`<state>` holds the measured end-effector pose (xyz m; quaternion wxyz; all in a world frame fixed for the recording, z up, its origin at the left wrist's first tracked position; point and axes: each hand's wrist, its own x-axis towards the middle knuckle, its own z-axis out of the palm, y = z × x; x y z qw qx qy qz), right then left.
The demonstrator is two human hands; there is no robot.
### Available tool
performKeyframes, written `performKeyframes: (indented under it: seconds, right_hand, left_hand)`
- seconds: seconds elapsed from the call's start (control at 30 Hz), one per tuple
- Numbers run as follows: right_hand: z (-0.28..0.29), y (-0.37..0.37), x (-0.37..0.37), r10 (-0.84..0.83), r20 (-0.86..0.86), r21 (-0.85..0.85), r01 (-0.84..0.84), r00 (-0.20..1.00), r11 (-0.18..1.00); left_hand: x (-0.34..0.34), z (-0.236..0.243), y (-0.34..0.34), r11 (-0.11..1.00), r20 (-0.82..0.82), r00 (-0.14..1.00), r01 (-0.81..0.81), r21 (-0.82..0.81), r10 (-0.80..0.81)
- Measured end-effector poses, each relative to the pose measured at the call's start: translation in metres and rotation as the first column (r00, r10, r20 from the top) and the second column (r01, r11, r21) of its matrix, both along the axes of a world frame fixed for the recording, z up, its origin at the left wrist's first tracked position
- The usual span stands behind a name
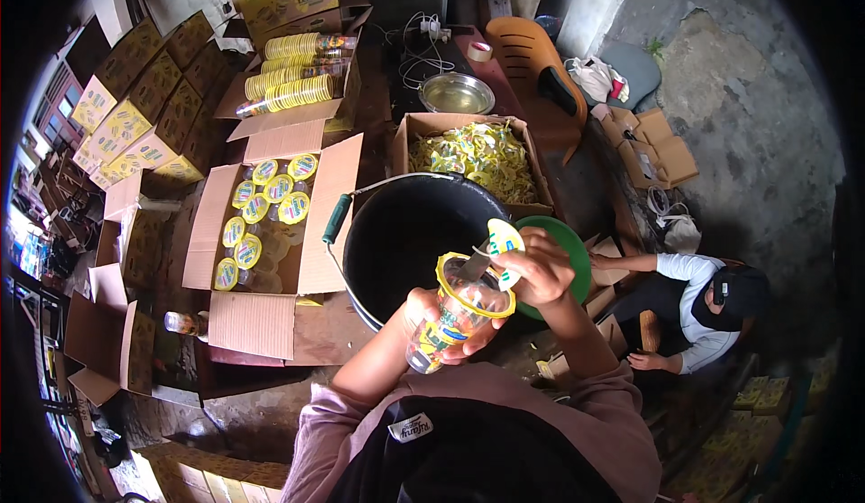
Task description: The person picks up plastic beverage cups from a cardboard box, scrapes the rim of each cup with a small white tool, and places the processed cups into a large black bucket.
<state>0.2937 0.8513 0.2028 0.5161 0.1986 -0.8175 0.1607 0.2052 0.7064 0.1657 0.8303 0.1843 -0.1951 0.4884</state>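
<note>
My left hand (422, 309) is wrapped round a clear plastic cup (434, 339) with a yellow rim and a printed yellow-green side, tilted with its mouth up and away from me. My right hand (546, 271), at the cup's far right rim, pinches a round yellow-green film lid (505, 237) that stands up from the cup. A thin grey blade (474, 267) reaches from the right fingers over the cup's mouth; its handle is hidden. Just beyond the cup stands a large black bucket (383, 224), with a green grip (338, 218) on its wire handle.
Left of the bucket, an open carton (205, 224) holds several lidded cups. Behind it lie stacks of yellow-rimmed cups (297, 94). A box of film scraps (473, 156), metal bowl (457, 94) and green basin (569, 249) stand around. A person (698, 291) sits at right.
</note>
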Motion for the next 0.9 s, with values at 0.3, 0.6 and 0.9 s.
performKeyframes:
  seconds: [0.3, 0.6, 0.9]
  right_hand:
    - [-0.002, 0.064, 0.0, -0.5, -0.104, -0.33, 0.444, 0.86, 0.833]
    - [-0.105, 0.209, -0.094, -0.137, 0.185, -0.828, 0.229, 0.973, 0.512]
    - [-0.16, 0.239, -0.127, 0.615, 0.408, -0.773, 0.614, 0.675, -0.161]
  left_hand:
    - [-0.021, 0.001, -0.022, 0.535, -0.753, 0.158, -0.794, 0.287, 0.639]
    - [-0.017, -0.027, -0.003, 0.016, -0.659, -0.664, -0.7, 0.714, 0.352]
    - [-0.015, -0.023, -0.002, 0.104, -0.577, -0.811, -0.569, 0.816, 0.091]
